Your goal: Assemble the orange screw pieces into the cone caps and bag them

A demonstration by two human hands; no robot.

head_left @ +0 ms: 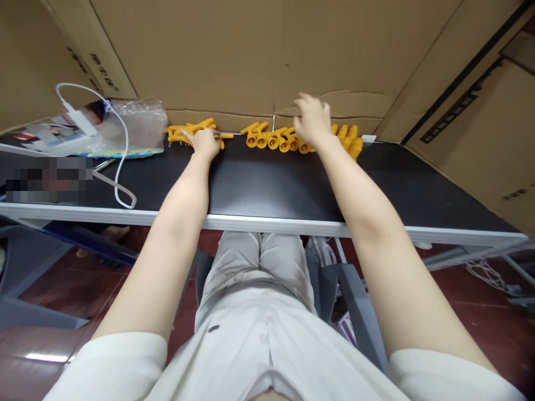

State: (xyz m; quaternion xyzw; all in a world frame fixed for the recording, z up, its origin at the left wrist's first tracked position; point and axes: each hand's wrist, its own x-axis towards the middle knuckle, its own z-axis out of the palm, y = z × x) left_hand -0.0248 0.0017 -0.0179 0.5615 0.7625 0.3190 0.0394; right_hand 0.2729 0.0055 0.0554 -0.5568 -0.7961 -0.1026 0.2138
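Observation:
My left hand [207, 143] is at a loose pile of yellow plastic parts [196, 127] near the back of the table. Its thumb stretches out to the left, while the other fingers curl over a yellow plastic part [227, 136] whose end sticks out on the right. The fingertips are partly hidden. My right hand [313, 120] hovers over a row of similar yellow parts [284, 143], fingers apart and nothing visible in them. Several parts in that row turn their round hollow ends toward me. Others [351, 139] lie right of my wrist; some are hidden behind my hand.
Cardboard walls [234, 61] close off the back and sides of the black table [267, 184]. At the left lie clear plastic wrap [137, 122], a white adapter [81, 121] and its looped white cable [125, 150]. A small white piece [368, 138] lies at the back right.

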